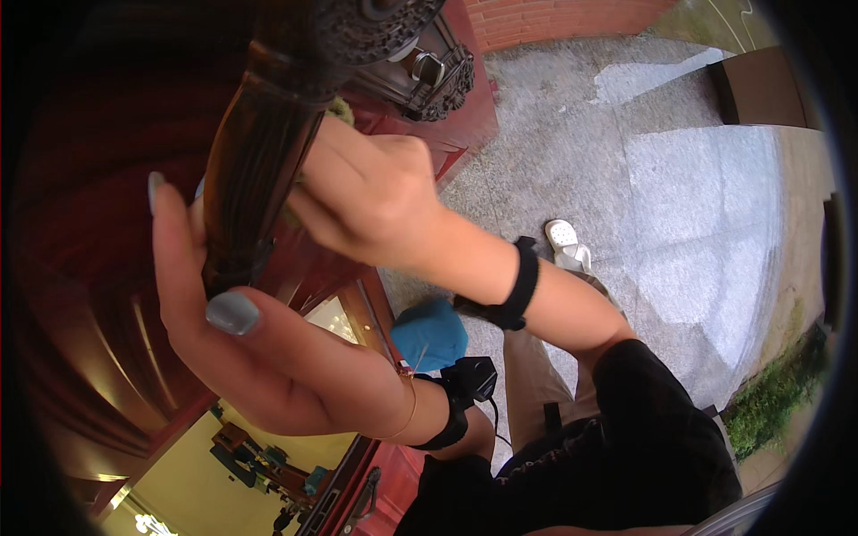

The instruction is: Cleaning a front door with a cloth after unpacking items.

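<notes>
A dark, turned pull handle (258,154) with a carved round end stands out from a dark red door (100,221). My right hand (375,194) reaches round the handle's side, its fingers curled and partly hidden behind it. A bit of greenish cloth (343,110) shows at the knuckles of this hand. Lower down, my left hand (268,375) is cupped about the handle's lower end, with the thumb apart from the long straight finger. Whether it presses on the handle is hard to see.
An ornate dark fitting with a metal ring (429,67) is on a red panel above. Below, a blue object (430,335) is near the door edge. Grey stone floor (536,147) extends right, towards a brown block (764,87). A yellowish lit area (261,469) shows at lower left.
</notes>
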`<state>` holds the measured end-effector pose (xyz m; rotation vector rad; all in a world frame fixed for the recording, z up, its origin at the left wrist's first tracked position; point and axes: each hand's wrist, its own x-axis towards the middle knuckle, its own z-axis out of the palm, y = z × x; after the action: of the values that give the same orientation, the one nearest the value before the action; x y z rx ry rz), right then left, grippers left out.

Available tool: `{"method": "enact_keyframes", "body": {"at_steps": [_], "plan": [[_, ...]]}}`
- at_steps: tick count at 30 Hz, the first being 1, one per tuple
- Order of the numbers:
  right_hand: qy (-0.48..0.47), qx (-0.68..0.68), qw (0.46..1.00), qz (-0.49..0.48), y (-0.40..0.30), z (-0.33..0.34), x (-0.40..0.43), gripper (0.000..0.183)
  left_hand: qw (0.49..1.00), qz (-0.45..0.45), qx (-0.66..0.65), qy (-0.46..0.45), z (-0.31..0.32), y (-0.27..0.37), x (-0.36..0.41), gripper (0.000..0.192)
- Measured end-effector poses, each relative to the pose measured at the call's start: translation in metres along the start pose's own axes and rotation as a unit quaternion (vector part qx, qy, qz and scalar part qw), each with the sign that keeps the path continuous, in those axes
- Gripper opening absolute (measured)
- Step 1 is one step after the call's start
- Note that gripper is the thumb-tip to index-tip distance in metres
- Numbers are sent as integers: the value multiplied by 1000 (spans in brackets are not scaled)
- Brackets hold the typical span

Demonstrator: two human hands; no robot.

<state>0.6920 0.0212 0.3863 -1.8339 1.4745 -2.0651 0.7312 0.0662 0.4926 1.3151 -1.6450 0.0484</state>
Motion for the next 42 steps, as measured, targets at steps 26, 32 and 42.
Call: {"method": "enact_keyframes", "body": {"at_steps": [26,32,42], "plan": [[-34,-241,955,-172,-31,24,-32,18,992,107,-63,28,-7,-27,-9,41],[-239,-83,933,-256,-59,64,-57,20,987,131,-46,78,11,-29,-12,40],[-79,-132,976,-154,9,11,-45,20,986,97,-79,109,24,-20,-25,38]]}}
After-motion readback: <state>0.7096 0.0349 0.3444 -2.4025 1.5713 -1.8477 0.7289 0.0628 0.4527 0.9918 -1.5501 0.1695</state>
